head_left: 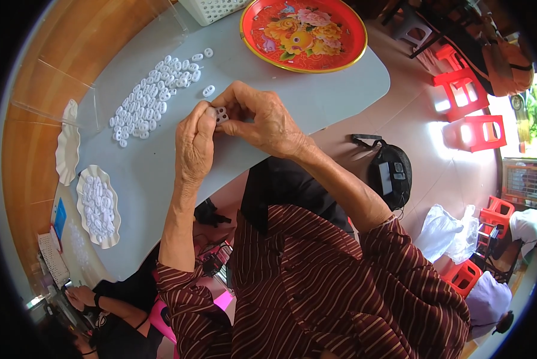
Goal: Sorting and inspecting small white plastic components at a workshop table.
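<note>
Both of my hands meet above the pale grey table and pinch one small white plastic piece with holes in it. My left hand grips it from the left side, and my right hand closes on it from the right and above. A loose heap of several small white plastic rings lies spread on the table just beyond and to the left of my hands. One single white ring sits by itself close to my fingertips.
A round red tray with a flower pattern rests at the table's far side, next to a white basket. Two scalloped white dishes lie at the left; the nearer holds white pieces. Another person works at lower left. Red stools stand on the floor at right.
</note>
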`<state>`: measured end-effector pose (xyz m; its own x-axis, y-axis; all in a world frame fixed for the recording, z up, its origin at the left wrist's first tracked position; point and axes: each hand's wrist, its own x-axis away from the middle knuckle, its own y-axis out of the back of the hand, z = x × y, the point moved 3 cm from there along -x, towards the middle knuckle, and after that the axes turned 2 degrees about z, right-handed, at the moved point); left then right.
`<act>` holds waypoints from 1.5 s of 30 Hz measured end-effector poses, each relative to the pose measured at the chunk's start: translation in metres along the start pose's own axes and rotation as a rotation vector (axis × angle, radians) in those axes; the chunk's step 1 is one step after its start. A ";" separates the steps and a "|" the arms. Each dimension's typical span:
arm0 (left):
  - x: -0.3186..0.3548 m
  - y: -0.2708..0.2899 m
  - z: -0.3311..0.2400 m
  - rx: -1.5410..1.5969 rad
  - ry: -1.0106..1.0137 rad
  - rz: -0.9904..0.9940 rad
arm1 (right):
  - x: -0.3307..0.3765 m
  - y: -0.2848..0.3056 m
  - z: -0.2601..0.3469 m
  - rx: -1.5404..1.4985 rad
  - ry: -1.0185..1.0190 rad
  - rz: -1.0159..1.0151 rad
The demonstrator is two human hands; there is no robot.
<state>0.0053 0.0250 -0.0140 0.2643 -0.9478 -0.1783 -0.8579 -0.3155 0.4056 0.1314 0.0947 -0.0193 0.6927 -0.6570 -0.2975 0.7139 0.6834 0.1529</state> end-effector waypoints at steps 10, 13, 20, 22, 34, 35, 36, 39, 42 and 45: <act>0.004 -0.001 -0.001 -0.061 -0.033 -0.009 | 0.002 -0.001 0.001 0.012 0.064 0.001; 0.005 0.001 0.001 -0.074 -0.015 0.014 | 0.004 -0.001 0.004 0.034 0.061 0.018; 0.004 -0.002 0.000 0.005 -0.021 0.018 | 0.004 0.001 0.005 0.031 0.109 0.008; 0.004 -0.002 0.001 -0.007 -0.037 0.013 | 0.003 0.002 0.008 0.040 0.140 0.008; 0.001 0.011 -0.001 0.254 -0.003 -0.244 | -0.014 0.012 -0.006 -0.194 -0.064 -0.036; 0.001 0.020 0.007 0.380 -0.030 -0.305 | -0.028 0.018 0.002 -0.156 0.015 -0.091; 0.002 0.028 0.014 0.378 -0.033 -0.315 | -0.044 0.026 0.010 -0.120 0.094 -0.147; 0.003 0.037 0.018 0.533 -0.049 -0.405 | -0.114 0.069 0.045 0.114 0.174 -0.239; -0.003 0.026 0.015 0.556 -0.031 -0.394 | -0.179 0.116 0.049 0.123 0.226 -0.327; -0.001 0.029 0.012 0.541 -0.040 -0.395 | -0.191 0.119 0.032 0.635 0.324 -0.429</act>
<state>-0.0249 0.0171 -0.0125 0.5962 -0.7600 -0.2589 -0.8028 -0.5612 -0.2013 0.0872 0.2908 0.0853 0.3524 -0.6291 -0.6929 0.8986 0.0205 0.4384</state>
